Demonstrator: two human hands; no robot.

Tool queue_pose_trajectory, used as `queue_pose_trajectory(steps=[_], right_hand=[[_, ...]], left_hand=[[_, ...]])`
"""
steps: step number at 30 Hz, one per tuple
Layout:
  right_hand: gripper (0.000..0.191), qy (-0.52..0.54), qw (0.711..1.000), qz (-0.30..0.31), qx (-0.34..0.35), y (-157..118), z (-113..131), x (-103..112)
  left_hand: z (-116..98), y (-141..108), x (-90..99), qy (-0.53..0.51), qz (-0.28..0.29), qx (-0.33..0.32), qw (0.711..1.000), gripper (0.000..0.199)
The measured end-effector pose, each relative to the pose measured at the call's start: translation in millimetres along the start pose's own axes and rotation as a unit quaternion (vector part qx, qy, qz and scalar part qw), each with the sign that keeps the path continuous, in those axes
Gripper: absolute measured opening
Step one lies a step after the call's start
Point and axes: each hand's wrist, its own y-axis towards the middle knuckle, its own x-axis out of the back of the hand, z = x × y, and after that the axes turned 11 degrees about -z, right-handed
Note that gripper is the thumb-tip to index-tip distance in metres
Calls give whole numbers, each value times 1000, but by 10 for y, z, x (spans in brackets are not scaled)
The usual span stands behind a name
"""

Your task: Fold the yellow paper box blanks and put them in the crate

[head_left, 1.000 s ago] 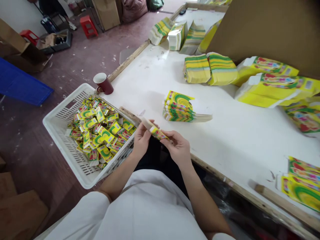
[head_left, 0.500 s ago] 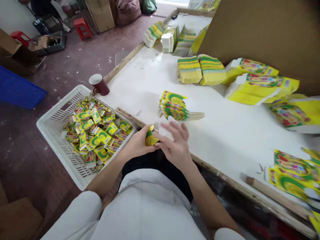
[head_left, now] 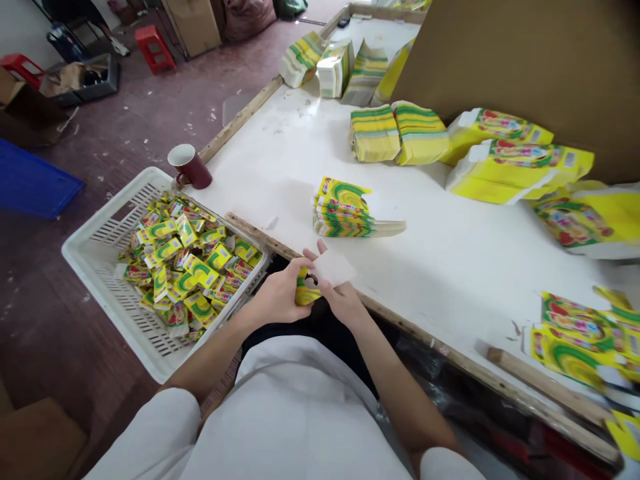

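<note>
In front of my waist, at the table's edge, my left hand [head_left: 280, 293] is closed around a small yellow and green printed carton [head_left: 304, 293]. A white card panel [head_left: 338, 267] slants up to the right of it, pinched between the thumb and fingers of my right hand [head_left: 345, 307]. A dark gap shows between carton and panel; whether the two are one piece I cannot tell. Just beyond my hands, a fanned stack of flat yellow-green cartons [head_left: 345, 208] lies on the white table [head_left: 440, 267].
At my left, a white plastic basket [head_left: 103, 307] holds a heap of small filled-out cartons [head_left: 187, 267]. A maroon mug [head_left: 193, 168] stands at the table corner. Bundled flat cartons [head_left: 375, 133] line the back beside a brown cardboard sheet [head_left: 530, 73]. More cartons [head_left: 570, 360] and a wooden strip [head_left: 545, 383] lie right.
My right hand has moved from spread fingers to a pinch on the white panel, which now shows clearly beside the carton. My left hand keeps its hold. The view has shifted slightly.
</note>
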Motion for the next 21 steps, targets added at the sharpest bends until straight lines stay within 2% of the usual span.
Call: queue_pose_trajectory(steps=[3, 5, 7, 9, 10, 13, 19, 21], right_hand=[[71, -148, 980, 62, 116, -44, 21, 33], [57, -214, 962, 47, 162, -55, 23, 58], [45, -235, 954, 1, 184, -51, 10, 86], [38, -228, 955, -34, 185, -43, -7, 111], [36, -224, 958, -32, 179, -40, -12, 119], [35, -234, 960, 24, 155, -41, 6, 133], [27, -257, 950, 117, 131, -13, 148, 211], [24, -260, 950, 114, 129, -3, 155, 175]], left_hand=[[40, 28, -11, -52, -9, -34, 998, 75], [46, 45, -7, -43, -48, -32, 997, 72], [28, 56, 25, -4, -81, 4, 997, 65], [-1, 55, 85, 31, -84, 28, 996, 55], [-13, 48, 119, 41, -75, 28, 996, 52], [-21, 9, 210, 61, -43, 8, 997, 51], [-13, -31, 287, 52, -22, 22, 998, 76], [-37, -20, 274, 56, -20, 16, 998, 76]])
